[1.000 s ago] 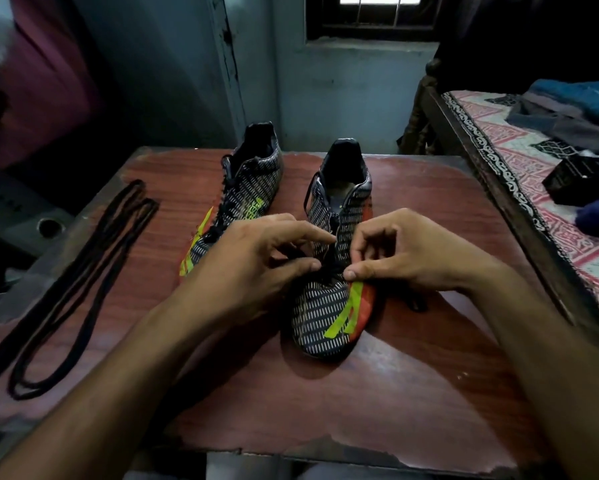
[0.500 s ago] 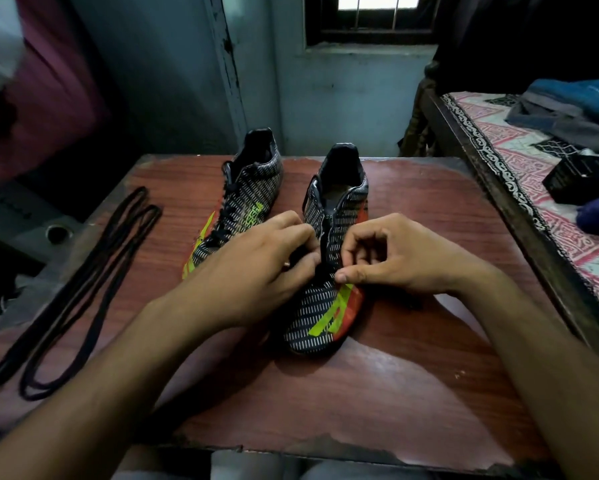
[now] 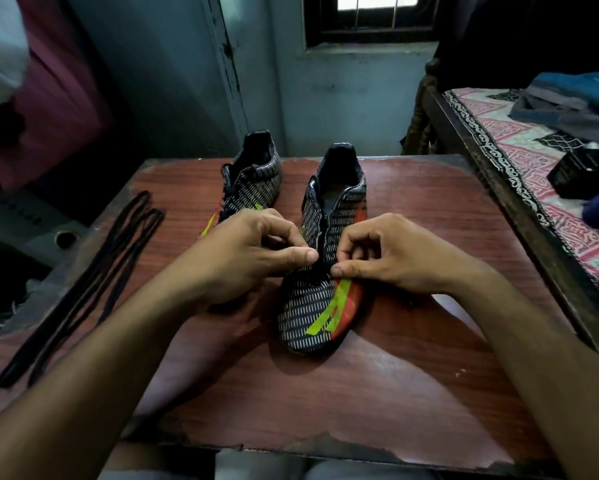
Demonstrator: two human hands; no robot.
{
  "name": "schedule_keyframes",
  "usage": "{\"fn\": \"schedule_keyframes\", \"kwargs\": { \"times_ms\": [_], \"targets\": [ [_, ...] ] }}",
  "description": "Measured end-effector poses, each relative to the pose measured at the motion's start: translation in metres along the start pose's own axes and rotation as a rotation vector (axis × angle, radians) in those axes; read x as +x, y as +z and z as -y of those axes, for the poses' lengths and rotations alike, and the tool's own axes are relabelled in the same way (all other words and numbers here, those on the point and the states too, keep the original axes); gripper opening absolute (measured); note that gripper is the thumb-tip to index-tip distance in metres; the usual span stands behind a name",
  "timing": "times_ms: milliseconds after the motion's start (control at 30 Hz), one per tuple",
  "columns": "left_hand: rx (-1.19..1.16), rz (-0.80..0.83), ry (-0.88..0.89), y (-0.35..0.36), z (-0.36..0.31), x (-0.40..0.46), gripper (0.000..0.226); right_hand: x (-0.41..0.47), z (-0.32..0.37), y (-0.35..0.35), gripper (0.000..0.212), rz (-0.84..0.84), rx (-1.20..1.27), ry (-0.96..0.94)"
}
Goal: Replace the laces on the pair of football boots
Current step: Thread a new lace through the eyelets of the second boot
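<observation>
Both of your hands have crept up the near boot (image 3: 320, 299) since a moment ago, and your left index finger, straighter before, is now curled in toward the thumb. Your left hand (image 3: 242, 258) has its fingers (image 3: 299, 254) bent, thumb and forefinger pinched together at the lowest part of the lacing on the boot's left side; a dark bit of lace seems to sit there, but it is too small and shadowed to be sure. Your right hand (image 3: 391, 258) mirrors it just across the tongue, its fingers (image 3: 337, 270) curled and its thumb tip pressed low against the boot's upper, just above the green stripe; what it pinches cannot be made out either. The two thumbs are close, with only the narrow lace gap between them.

That boot stands on the table (image 3: 377, 393) with its toe pointing back at you, its heel beyond your fingertips. The second boot (image 3: 253, 181) stands just past your left knuckles, partly hidden by them, its heel also away from you. Well off to the left of your left hand, a pair of black laces (image 3: 83, 289) lies stretched out in long loops along the table's left edge. To the right of your right arm, beyond the table, is a bed (image 3: 540, 174) with a patterned cover, carrying a small black box (image 3: 585, 168) and folded clothes (image 3: 575, 98).
</observation>
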State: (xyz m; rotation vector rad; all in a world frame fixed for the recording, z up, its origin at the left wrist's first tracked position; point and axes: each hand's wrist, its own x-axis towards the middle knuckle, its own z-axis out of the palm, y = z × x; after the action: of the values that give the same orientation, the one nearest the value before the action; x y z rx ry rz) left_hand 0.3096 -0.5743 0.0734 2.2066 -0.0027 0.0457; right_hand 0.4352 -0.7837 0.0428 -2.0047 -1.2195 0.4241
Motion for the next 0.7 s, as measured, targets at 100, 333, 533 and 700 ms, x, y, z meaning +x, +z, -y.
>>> {"fn": "schedule_keyframes", "kwargs": {
  "times_ms": [100,333,533,700],
  "targets": [
    [0.126,0.030,0.059,-0.011,0.000,-0.003,0.015,-0.001,0.000,-0.003,0.018,0.012,0.042,-0.022],
    [0.216,0.228,0.200,-0.023,0.007,-0.001,0.004,-0.003,-0.002,-0.008,0.028,-0.058,0.150,-0.027],
    [0.173,0.194,0.242,-0.020,0.012,0.006,0.011,-0.003,0.007,-0.002,0.032,-0.136,0.238,-0.020],
    [0.076,0.249,0.194,-0.018,0.012,0.006,0.023,0.002,0.002,0.000,0.027,-0.265,0.241,-0.016]
  ]
}}
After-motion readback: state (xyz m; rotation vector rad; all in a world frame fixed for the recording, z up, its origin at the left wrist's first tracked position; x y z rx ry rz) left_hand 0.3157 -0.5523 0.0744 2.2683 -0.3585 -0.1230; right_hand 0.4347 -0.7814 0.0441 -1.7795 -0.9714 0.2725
